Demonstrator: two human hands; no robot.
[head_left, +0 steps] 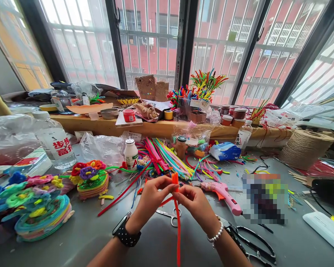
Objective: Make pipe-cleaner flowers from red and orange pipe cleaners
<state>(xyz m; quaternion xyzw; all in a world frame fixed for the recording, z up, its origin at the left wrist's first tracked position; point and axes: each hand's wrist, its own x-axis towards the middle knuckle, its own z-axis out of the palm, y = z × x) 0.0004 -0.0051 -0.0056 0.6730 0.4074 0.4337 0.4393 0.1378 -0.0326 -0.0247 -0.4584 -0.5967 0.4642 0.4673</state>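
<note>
Both hands meet over the middle of the grey table around orange-red pipe cleaners (179, 230). My left hand (159, 191), with a dark watch on its wrist, pinches the folded bunch from the left, just under its upright loops. From the right, my right hand (196, 202) pinches the same bunch lower down, thumb and forefinger pressed together. One long end hangs straight down toward me, and another slants off to the left below the fingers. Small scissors (174, 217) lie under the hands. A pink glue gun (222, 194) rests right of my right hand.
Large black-handled scissors (256, 243) lie by my right forearm. Finished pipe-cleaner flowers (90, 176) stand at left. Loose coloured pipe cleaners (167, 155) spread behind the hands, near a white bottle (131, 154). A twine spool (307, 148) and a water bottle (54, 142) flank the table.
</note>
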